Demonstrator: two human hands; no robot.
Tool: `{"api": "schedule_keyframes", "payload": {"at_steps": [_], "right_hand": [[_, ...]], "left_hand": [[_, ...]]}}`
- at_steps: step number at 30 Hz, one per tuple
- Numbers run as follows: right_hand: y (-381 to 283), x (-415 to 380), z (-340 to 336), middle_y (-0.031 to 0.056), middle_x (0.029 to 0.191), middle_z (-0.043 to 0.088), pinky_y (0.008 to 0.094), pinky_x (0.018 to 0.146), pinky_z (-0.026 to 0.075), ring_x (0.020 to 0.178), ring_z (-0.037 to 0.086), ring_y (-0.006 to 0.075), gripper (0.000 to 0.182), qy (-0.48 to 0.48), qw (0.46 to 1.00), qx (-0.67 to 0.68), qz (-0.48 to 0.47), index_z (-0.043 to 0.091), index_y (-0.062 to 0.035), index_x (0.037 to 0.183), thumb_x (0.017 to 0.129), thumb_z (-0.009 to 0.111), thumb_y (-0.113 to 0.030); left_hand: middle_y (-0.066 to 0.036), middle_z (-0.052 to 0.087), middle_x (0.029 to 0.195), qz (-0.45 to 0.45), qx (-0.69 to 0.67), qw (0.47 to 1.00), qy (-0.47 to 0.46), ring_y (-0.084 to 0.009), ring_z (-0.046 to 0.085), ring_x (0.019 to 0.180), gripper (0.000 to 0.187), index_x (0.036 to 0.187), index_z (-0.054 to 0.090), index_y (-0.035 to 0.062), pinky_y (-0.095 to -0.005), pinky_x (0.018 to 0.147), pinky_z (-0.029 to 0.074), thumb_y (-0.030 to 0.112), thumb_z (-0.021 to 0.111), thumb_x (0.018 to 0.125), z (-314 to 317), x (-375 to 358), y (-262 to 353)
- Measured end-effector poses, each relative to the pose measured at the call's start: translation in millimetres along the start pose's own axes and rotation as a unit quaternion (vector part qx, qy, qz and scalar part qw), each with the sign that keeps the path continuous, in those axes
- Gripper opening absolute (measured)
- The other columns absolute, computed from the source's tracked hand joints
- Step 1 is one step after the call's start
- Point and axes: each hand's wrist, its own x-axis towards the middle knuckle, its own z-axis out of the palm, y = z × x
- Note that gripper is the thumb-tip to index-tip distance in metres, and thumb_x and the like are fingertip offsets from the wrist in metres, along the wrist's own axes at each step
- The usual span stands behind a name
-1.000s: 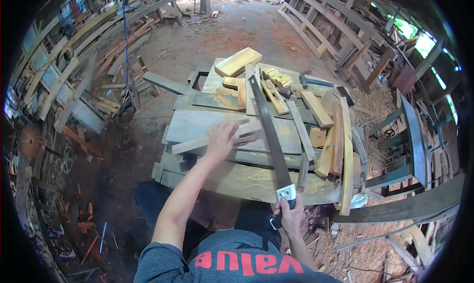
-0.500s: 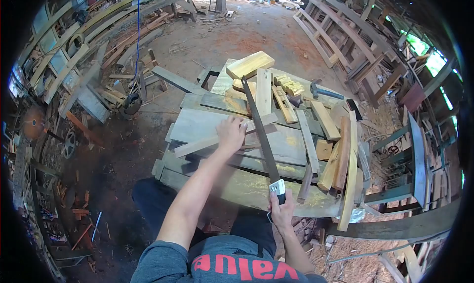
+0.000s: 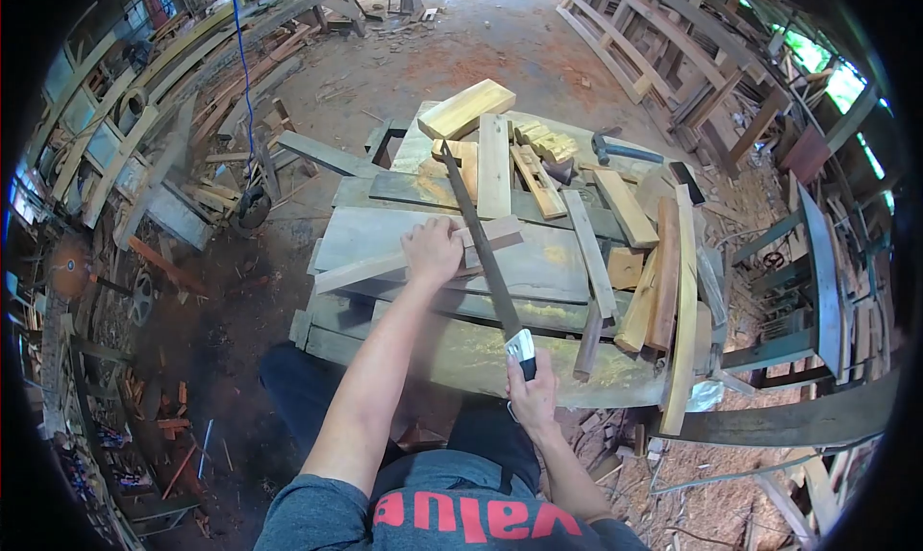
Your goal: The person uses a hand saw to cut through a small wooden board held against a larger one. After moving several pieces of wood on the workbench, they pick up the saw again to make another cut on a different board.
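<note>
Likely sawing, mid-frame: left hand (image 3: 433, 251) clasps wooden strip (image 3: 361, 272); right hand (image 3: 532, 389) tightly wraps handsaw (image 3: 481, 238). Next stroke needs strip steady.

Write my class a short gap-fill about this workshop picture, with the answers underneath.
The right hand grips the saw by its ____.
Resting on the wooden strip is the person's ____.
The red word on the shirt reads ____.
The hanging cord is coloured ____.
Missing words: handle; left hand; value; blue.
</note>
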Motion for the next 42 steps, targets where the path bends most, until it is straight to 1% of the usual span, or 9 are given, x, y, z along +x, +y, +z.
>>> {"api": "schedule_keyframes", "payload": {"at_steps": [3,5,6,17,26,32,36,40,42], "right_hand": [[-3,0,-3,0.0190,0.070,0.060,0.0486,0.058,0.046,0.065,0.063,0.0416,0.028,-0.019,0.999,-0.026,-0.012,0.052,-0.0044,0.101,0.096,0.064,-0.029],[2,-1,-3,0.0087,0.061,0.059,0.0365,0.048,0.047,0.050,0.062,0.0187,0.024,0.005,0.997,-0.035,-0.068,0.053,-0.0051,0.101,0.096,0.064,-0.026],[0,-2,-4,0.0087,0.061,0.059,0.0365,0.048,0.047,0.050,0.062,0.0187,0.024,0.006,0.997,-0.037,-0.065,0.053,-0.0051,0.101,0.096,0.064,-0.026],[-28,32,11,0.0243,0.074,0.060,0.0497,0.058,0.044,0.069,0.061,0.0470,0.023,-0.006,0.994,-0.071,-0.079,0.049,-0.0035,0.101,0.096,0.062,-0.022],[-21,-9,-15,0.0242,0.077,0.062,0.0483,0.060,0.047,0.072,0.062,0.0471,0.019,-0.037,0.998,-0.038,-0.016,0.051,-0.0027,0.102,0.096,0.062,-0.017],[-34,58,24,0.0301,0.078,0.062,0.0580,0.061,0.045,0.075,0.059,0.0531,0.025,-0.007,0.992,-0.070,-0.109,0.045,-0.0016,0.102,0.097,0.059,-0.022],[-27,-2,-12,0.0264,0.079,0.062,0.0469,0.062,0.048,0.072,0.061,0.0475,0.019,0.000,0.993,-0.067,-0.096,0.051,-0.0006,0.102,0.096,0.061,-0.016],[-34,0,-17,0.0255,0.080,0.062,0.0467,0.063,0.048,0.073,0.062,0.0463,0.020,-0.025,0.998,-0.062,-0.020,0.052,-0.0008,0.103,0.095,0.062,-0.016],[-34,42,8,0.0296,0.080,0.062,0.0548,0.064,0.047,0.080,0.060,0.0529,0.023,-0.017,0.993,-0.083,-0.083,0.048,-0.0017,0.104,0.095,0.062,-0.018]], "left_hand": [[-0.007,0.066,0.105,-0.026,0.015,0.999,-0.019,-0.0298,0.058,0.104,0.027,0.106,0.066,0.0164,-0.0491,0.092,0.034,0.038,0.059,0.091,-9,-3,10],[-0.008,0.065,0.106,-0.033,0.009,0.999,-0.035,-0.0302,0.057,0.105,0.028,0.105,0.066,0.0157,-0.0498,0.094,0.034,0.039,0.057,0.091,-14,-2,13],[-0.009,0.065,0.107,-0.042,0.003,0.998,-0.049,-0.0307,0.057,0.107,0.029,0.103,0.065,0.0150,-0.0504,0.096,0.034,0.040,0.056,0.091,-15,-1,13],[-0.005,0.064,0.103,-0.015,-0.036,0.998,-0.043,-0.0295,0.058,0.103,0.019,0.095,0.063,0.0140,-0.0499,0.093,0.034,0.032,0.064,0.089,-15,-1,12],[-0.003,0.060,0.096,-0.015,-0.032,0.999,-0.018,-0.0281,0.056,0.097,0.018,0.093,0.057,0.0144,-0.0496,0.085,0.035,0.029,0.066,0.088,-13,-1,13],[-0.004,0.061,0.101,-0.028,-0.024,0.999,-0.027,-0.0283,0.056,0.100,0.020,0.098,0.059,0.0140,-0.0502,0.090,0.034,0.030,0.064,0.088,-13,-1,15],[-0.005,0.060,0.100,-0.020,-0.014,0.999,-0.022,-0.0289,0.056,0.098,0.021,0.099,0.056,0.0137,-0.0509,0.086,0.035,0.031,0.062,0.090,-13,-1,15],[-0.005,0.060,0.101,0.000,-0.012,1.000,-0.025,-0.0291,0.055,0.098,0.021,0.100,0.056,0.0137,-0.0509,0.086,0.035,0.032,0.061,0.090,-10,-4,12],[-0.005,0.059,0.101,0.000,-0.016,1.000,-0.026,-0.0292,0.055,0.099,0.020,0.100,0.056,0.0136,-0.0512,0.087,0.035,0.031,0.061,0.091,-13,-1,13]]}}
